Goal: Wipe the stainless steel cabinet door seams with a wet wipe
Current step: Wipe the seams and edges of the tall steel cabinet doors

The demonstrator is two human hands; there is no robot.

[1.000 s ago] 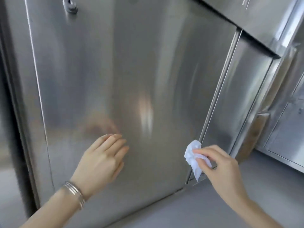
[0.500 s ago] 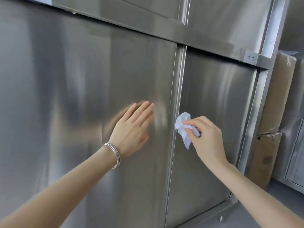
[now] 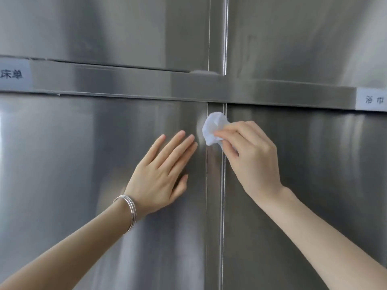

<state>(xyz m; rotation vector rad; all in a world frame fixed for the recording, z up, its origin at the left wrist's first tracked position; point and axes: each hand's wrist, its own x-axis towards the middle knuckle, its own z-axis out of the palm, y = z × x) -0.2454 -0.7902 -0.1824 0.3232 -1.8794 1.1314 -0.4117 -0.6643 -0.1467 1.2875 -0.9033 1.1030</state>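
Note:
A crumpled white wet wipe [image 3: 213, 127] is pinched in the fingers of my right hand [image 3: 250, 155] and pressed against the vertical seam [image 3: 223, 206] between two stainless steel cabinet doors, close under the horizontal rail [image 3: 188, 86]. My left hand [image 3: 162, 175] lies flat with straight fingers on the left door [image 3: 73, 164], just left of the seam. A silver bangle circles my left wrist. The right door [image 3: 324, 174] fills the right side.
Two upper doors meet at another vertical seam [image 3: 225, 34] above the rail. A paper label [image 3: 13, 75] sticks on the rail at the far left and another label [image 3: 372, 100] at the far right.
My right hand has slid the wipe up the seam from near the floor to just under the rail. My left hand moved up the left door with it, and the view rose.

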